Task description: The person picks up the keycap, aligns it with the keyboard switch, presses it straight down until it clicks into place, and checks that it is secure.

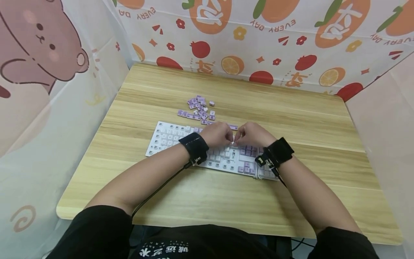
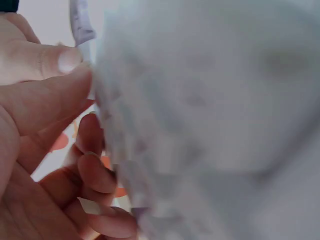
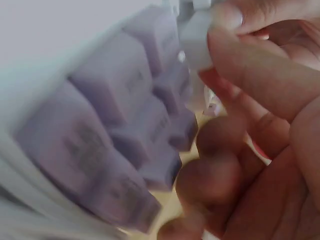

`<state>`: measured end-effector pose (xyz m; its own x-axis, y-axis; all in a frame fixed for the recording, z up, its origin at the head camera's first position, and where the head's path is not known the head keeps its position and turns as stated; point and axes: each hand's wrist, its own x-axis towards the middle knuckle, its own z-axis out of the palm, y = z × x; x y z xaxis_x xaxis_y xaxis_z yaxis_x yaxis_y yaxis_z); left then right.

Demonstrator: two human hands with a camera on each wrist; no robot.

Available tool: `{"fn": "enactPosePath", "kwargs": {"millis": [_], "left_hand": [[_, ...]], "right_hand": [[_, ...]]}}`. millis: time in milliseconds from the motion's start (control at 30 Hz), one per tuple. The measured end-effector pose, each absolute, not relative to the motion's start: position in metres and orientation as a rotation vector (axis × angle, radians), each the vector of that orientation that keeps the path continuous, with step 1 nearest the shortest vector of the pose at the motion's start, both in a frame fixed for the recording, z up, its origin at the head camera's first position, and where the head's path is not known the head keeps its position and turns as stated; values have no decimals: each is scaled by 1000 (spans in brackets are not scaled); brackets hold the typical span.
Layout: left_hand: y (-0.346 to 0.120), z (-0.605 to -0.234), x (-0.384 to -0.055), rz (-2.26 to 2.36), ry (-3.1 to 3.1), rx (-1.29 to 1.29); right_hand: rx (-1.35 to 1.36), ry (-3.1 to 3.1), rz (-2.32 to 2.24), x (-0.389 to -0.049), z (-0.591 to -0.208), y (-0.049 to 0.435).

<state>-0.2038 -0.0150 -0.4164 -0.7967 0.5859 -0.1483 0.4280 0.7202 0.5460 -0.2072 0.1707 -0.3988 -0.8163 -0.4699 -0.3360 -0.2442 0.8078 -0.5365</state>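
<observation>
A white keyboard (image 1: 223,164) with white and purple keycaps lies across the table under both hands. My right hand (image 1: 253,133) pinches a white keycap (image 3: 196,42) between thumb and forefinger at the back rows, with its other fingers curled below. Opposite it, my left hand (image 1: 217,135) brings thumb and forefinger together on the same small white piece, fingertips nearly meeting those of the right. In the left wrist view the keyboard is blurred and the fingertips mostly cover what they pinch. Purple keycaps (image 3: 127,80) sit on the keyboard's right part.
Loose purple keycaps (image 1: 198,104) lie in a scattered pile behind the keyboard. A few more, among them a long keycap (image 1: 233,127), lie along its back edge. A bundled white cable (image 1: 257,169) crosses the keyboard's right part. Printed cloth (image 1: 239,54) hangs behind the wooden table (image 1: 155,201).
</observation>
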Motion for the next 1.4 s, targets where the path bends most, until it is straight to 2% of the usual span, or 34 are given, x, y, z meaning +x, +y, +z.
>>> {"fn": "enactPosePath", "kwargs": {"millis": [300, 633, 1033, 1400], "left_hand": [[-24, -401, -205, 766, 2512, 651], [-50, -392, -207, 879, 2523, 627], [-126, -383, -246, 898, 2726, 375], [-116, -397, -282, 495, 2744, 421]], "right_hand": [[-428, 2447, -322, -238, -384, 149], [-428, 2326, -330, -244, -389, 152], [-518, 2507, -545, -214, -391, 179], [-534, 2593, -718, -178, -386, 188]]}}
